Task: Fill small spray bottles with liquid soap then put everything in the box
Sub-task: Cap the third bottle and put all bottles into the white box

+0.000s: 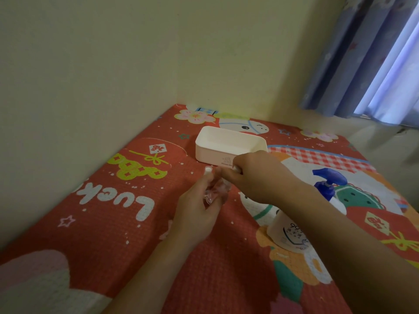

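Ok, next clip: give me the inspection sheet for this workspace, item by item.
Surface: red patterned play mat with cartoon prints, pushed into a wall corner.
Job's things: white box, open-topped, nothing seen inside from this angle; small clear spray bottle; soap pump bottle with a blue pump head, on the mat partly behind the right forearm.
Clutter: small white round cap beside the small bottle.
Grippers: left hand holds the small clear spray bottle; right hand pinches a white piece near the bottle's top, exact part unclear.
Cables: nothing seen.
Surroundings: cream wall; blue curtain over a window at right.
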